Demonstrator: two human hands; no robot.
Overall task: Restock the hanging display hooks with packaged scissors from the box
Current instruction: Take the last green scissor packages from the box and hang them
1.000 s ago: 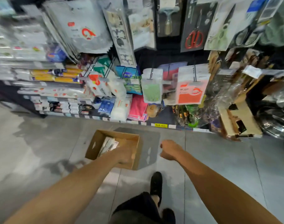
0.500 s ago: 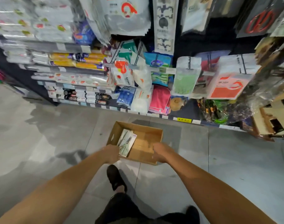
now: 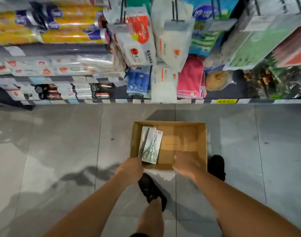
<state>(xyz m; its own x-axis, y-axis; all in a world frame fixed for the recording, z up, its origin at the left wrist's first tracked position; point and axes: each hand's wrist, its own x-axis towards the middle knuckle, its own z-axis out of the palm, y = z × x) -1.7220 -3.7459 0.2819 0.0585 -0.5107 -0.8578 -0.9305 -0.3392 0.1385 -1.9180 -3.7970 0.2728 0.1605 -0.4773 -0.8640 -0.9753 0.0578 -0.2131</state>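
- Left hand (image 3: 130, 168) curls at the near left corner of the box (image 3: 202, 142), touching the scissor packs (image 3: 150, 145); a firm grip is unclear.
- Right hand (image 3: 186, 164), fingers bent, rests on the near wall, seemingly steadying it.
- Hooks hang ahead, above both hands.

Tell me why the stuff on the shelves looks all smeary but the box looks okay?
In the head view, the shelf packages at the top are streaked by motion blur, and the wide lens bends them near the edges. The cardboard box and packaged scissors in the middle stay fairly sharp. The right hand is slightly blurred; the left hand is clearer. The floor shows soft shadows and dull reflections.
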